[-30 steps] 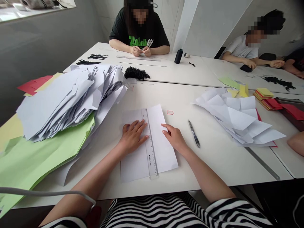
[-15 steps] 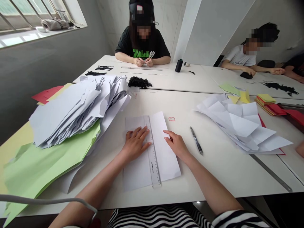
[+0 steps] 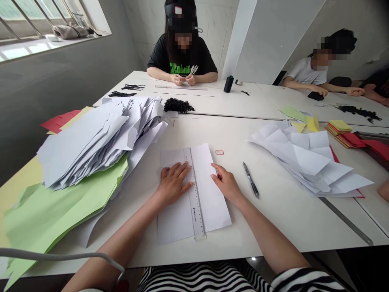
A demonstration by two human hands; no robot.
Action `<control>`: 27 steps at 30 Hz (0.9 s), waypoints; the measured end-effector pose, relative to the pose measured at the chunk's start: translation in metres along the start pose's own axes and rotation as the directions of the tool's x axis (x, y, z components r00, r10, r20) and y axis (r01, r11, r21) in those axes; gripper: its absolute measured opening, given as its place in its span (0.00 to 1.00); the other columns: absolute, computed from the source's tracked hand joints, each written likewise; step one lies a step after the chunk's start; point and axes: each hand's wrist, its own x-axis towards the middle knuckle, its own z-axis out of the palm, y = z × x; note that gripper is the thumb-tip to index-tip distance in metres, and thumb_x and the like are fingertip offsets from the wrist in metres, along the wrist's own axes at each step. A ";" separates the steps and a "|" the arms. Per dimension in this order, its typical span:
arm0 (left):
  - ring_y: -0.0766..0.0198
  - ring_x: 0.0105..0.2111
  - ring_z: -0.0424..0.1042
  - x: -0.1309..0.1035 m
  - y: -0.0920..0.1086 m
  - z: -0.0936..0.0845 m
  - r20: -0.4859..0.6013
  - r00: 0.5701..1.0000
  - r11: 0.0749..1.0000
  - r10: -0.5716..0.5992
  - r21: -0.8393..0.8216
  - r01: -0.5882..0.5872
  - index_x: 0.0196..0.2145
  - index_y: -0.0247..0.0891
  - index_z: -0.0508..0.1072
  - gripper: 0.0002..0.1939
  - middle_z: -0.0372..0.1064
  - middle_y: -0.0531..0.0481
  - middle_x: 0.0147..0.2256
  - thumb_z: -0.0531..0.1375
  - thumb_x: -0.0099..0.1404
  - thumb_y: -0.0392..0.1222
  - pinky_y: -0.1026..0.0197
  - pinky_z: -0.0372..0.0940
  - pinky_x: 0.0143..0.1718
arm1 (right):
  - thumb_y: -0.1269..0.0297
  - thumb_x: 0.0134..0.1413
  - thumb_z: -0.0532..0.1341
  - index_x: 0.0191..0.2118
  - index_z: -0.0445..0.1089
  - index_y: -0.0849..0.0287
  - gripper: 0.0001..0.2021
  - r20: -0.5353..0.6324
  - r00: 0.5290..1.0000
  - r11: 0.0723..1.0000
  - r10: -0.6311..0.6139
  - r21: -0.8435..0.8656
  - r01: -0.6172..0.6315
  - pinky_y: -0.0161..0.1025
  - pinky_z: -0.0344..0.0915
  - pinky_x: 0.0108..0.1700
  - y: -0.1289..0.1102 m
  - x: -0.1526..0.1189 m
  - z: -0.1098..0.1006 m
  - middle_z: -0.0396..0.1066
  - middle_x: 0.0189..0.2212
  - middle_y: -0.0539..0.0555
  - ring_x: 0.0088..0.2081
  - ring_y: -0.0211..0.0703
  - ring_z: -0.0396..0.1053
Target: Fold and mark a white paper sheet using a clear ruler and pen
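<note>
A clear ruler [image 3: 197, 207] lies lengthwise across a white sheet of paper [image 3: 209, 202] on the table. My left hand [image 3: 173, 184] rests flat with fingers spread, on the paper's left part and the upper half of the ruler. At the sheet's right edge is my right hand [image 3: 226, 182], its thumb and index finger apart and its other fingers curled; nothing shows between them. A pen [image 3: 251, 179] lies to the right of that hand.
Piled white sheets [image 3: 82, 142] and green paper [image 3: 67, 207] lie left. Folded white papers [image 3: 310, 158] and a metal ruler [image 3: 346, 221] are on the right. Black cords [image 3: 178, 105] lie ahead, near a person [image 3: 182, 52] across the table [image 3: 234, 247]. A cable [image 3: 60, 256] crosses the lower left.
My right hand's fingertips have shifted slightly to the right and up along the paper's edge. My left hand and the ruler have stayed in place.
</note>
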 end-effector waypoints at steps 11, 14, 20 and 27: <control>0.51 0.60 0.46 -0.001 0.000 -0.001 0.010 1.000 1.000 -0.005 -0.021 0.006 0.59 0.45 0.55 0.27 0.48 0.50 0.61 0.42 0.65 0.57 0.44 0.44 0.54 | 0.61 0.58 0.45 0.62 0.41 0.51 0.26 0.188 0.970 0.902 0.157 0.374 -0.218 0.40 0.68 0.34 -0.006 0.000 -0.004 0.68 0.44 0.55 0.34 0.41 0.70; 0.51 0.59 0.47 -0.001 0.001 -0.001 -0.001 1.000 1.000 -0.007 -0.020 0.007 0.58 0.45 0.55 0.27 0.49 0.50 0.60 0.43 0.65 0.56 0.44 0.45 0.53 | 0.66 0.56 0.48 0.58 0.53 0.51 0.23 0.160 0.987 0.976 0.024 0.210 -0.058 0.42 0.67 0.42 -0.005 -0.001 0.002 0.67 0.47 0.54 0.42 0.43 0.67; 0.52 0.59 0.47 -0.002 0.002 0.000 -0.004 1.000 1.000 0.005 -0.018 -0.005 0.58 0.43 0.55 0.27 0.48 0.51 0.61 0.43 0.65 0.56 0.45 0.45 0.53 | 0.68 0.55 0.52 0.53 0.62 0.50 0.19 0.147 0.970 0.891 -0.195 -0.387 0.238 0.50 0.51 0.57 -0.004 -0.004 0.003 0.58 0.55 0.52 0.60 0.50 0.45; 0.52 0.59 0.47 -0.003 0.001 0.003 -0.019 1.000 1.000 -0.005 -0.029 0.004 0.58 0.45 0.55 0.27 0.49 0.51 0.60 0.44 0.65 0.56 0.46 0.45 0.54 | 0.62 0.58 0.48 0.58 0.52 0.45 0.22 0.307 0.922 0.836 -0.234 -0.420 0.352 0.54 0.36 0.63 -0.020 -0.018 0.005 0.53 0.58 0.49 0.63 0.48 0.39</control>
